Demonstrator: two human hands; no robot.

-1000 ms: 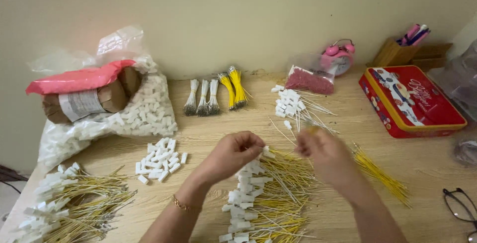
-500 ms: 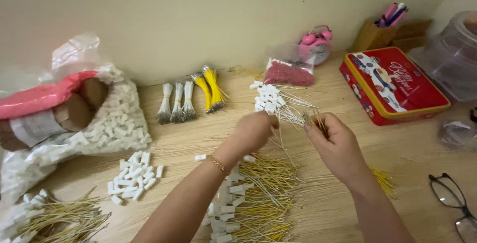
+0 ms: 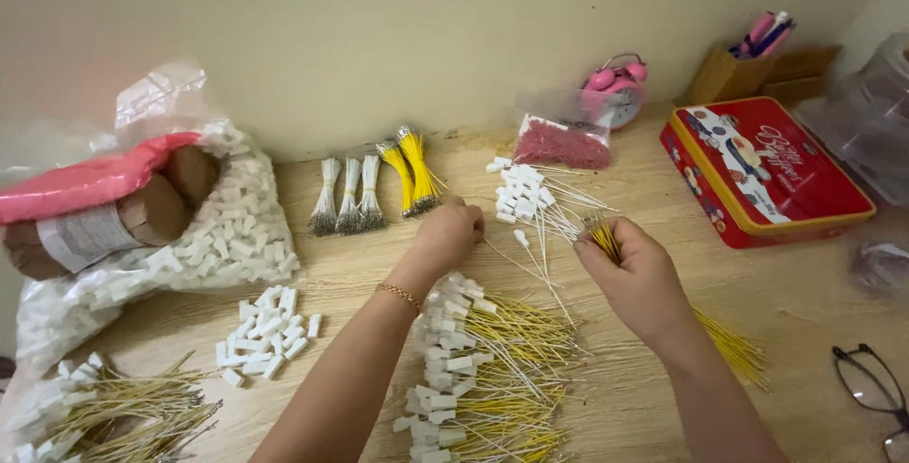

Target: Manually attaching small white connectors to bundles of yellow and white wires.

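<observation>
While a bunch of yellow wires (image 3: 602,236) is being pinched in the right hand (image 3: 636,278), a single white-tipped wire (image 3: 516,262) is being gripped by the closed left hand (image 3: 447,233), just between both hands.

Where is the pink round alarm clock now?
In the head view, the pink round alarm clock stands at the table's far edge against the wall, right of centre, behind the clear bag of red pieces.
</observation>
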